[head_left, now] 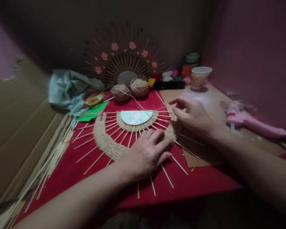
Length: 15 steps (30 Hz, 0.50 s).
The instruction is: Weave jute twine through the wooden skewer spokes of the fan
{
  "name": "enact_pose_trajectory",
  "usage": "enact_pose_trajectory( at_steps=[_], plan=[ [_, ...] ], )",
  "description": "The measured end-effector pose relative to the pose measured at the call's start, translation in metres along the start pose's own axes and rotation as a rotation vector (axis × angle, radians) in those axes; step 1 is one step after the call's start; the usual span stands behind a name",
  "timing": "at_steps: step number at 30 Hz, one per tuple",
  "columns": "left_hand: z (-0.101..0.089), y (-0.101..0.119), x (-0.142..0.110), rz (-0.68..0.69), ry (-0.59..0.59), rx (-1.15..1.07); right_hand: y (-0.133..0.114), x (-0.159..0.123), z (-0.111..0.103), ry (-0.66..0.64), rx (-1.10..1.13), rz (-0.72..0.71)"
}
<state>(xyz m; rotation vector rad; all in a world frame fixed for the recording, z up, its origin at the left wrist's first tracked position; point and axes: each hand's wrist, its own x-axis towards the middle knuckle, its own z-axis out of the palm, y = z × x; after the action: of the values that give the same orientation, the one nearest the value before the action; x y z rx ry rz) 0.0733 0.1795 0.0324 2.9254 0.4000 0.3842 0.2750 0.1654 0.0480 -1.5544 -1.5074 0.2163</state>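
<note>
A half-round woven piece [109, 140] of thin wooden sticks and jute twine lies on a red cloth [69, 168], with a pale blue half-disc [136, 117] at its centre. My left hand [145, 152] lies flat on its lower right part, fingers spread. My right hand [193, 116] sits at the piece's right edge, fingers pinched on a strand of twine [143, 108] among the sticks. The strand runs back to two twine balls [130, 89].
A finished stick fan with pink flowers [124, 57] stands at the back. A pink glue gun [250, 122] lies right on cardboard, a paper cup [200, 78] behind. Loose sticks [50, 162], scissors [95, 99], green paper and a teal cloth [69, 87] lie left.
</note>
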Motion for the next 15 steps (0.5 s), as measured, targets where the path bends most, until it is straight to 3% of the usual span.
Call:
enact_pose_trajectory(
  at_steps=[4, 10, 12, 15],
  plan=[
    [0.001, 0.0, -0.001, 0.01, -0.011, 0.013, -0.004, 0.003, -0.007, -0.036, 0.312, 0.234],
    [0.003, 0.002, -0.002, 0.048, 0.004, 0.044, -0.003, 0.025, -0.02, -0.083, 0.977, 0.522],
    [0.002, 0.002, -0.002, 0.051, -0.01, 0.05, -0.008, 0.037, -0.028, -0.075, 1.072, 0.583],
    [0.002, 0.002, -0.002, 0.06, -0.005, 0.06, -0.021, 0.061, -0.039, -0.037, 1.105, 0.563]
  ],
)
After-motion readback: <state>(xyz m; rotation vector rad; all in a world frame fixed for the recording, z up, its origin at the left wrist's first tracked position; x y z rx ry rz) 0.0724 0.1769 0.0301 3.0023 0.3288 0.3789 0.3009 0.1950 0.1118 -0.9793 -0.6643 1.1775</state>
